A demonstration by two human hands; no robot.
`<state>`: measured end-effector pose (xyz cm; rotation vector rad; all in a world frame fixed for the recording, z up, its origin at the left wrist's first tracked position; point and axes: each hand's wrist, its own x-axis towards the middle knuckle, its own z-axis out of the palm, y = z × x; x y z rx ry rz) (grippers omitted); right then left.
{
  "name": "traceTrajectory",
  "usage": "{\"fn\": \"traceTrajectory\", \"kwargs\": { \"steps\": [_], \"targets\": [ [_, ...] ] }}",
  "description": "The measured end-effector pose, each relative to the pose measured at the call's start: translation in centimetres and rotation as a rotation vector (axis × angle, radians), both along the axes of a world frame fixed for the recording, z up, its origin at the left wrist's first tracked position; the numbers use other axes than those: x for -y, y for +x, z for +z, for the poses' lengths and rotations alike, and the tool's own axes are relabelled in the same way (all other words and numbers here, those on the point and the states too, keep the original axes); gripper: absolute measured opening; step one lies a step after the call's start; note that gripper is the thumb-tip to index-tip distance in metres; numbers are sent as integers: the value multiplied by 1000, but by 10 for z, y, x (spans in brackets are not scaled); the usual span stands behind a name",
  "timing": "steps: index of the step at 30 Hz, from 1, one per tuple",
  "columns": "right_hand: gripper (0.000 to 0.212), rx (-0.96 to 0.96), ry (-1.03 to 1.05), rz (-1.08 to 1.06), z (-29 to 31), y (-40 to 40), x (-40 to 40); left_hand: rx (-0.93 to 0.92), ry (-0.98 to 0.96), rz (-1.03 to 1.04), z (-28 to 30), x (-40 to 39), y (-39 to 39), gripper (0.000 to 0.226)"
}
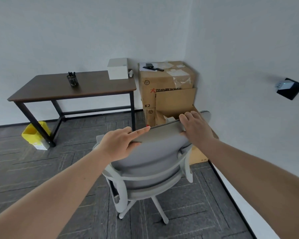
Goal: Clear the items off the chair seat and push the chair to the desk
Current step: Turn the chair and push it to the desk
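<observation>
Your left hand point(118, 145) grips the top edge of the chair point(150, 163) back at its left end: thumb on the near face, index finger stretched out along the rim, the other fingers curled over to the far side. Your right hand point(196, 127) clasps the same top edge at its right end, fingers hooked over the rim and thumb against the near face. Both forearms reach in from the bottom corners of the view.

The chair is grey with a white frame and base, and it stands on the dark floor point(33, 168) with its back toward you. The back hides the seat, so you cannot tell what lies on it. A small red spot shows just beyond the rim near your left index fingertip; what it is cannot be made out.

The desk point(72, 90) stands well apart from the chair, ahead and to the left, against the far wall. A pen cup point(72, 80) sits near the middle of its surface and a white box point(118, 68) at its back right corner. A yellow bin point(35, 133) stands on the floor by the desk's front left leg.

Cardboard boxes point(167, 90) are stacked in the room's corner, just right of the desk and just beyond the chair. Dark small items and paper lie on the top box.
</observation>
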<state>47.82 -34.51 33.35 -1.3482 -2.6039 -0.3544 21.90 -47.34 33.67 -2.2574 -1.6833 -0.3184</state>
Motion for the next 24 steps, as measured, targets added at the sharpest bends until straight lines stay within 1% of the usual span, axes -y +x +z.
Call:
{"fn": "traceTrajectory", "kwargs": {
  "steps": [5,8,10,11,14,15,21,24],
  "targets": [
    [49,26,45,-46,-2,-29,27,7,-13,0,-4,11,-38,58],
    [68,45,59,-70,-3,-45,38,21,-29,0,-5,16,-57,59],
    [73,51,53,-87,-2,-55,43,23,-34,6,-8,18,-67,60],
    [70,60,51,-91,-1,-60,45,23,-30,7,-9,19,-73,60],
    [51,53,50,-86,0,-75,46,30,-12,12,-11,20,-88,61],
    [48,49,44,-84,0,-80,47,32,-11,10,-10,20,-93,61],
    [55,74,7,-102,7,-108,50,28,-23,15,-9,15,-122,57],
    [55,86,-14,-107,7,-125,52,31,-14,8,-11,14,-139,60]
  ]
}}
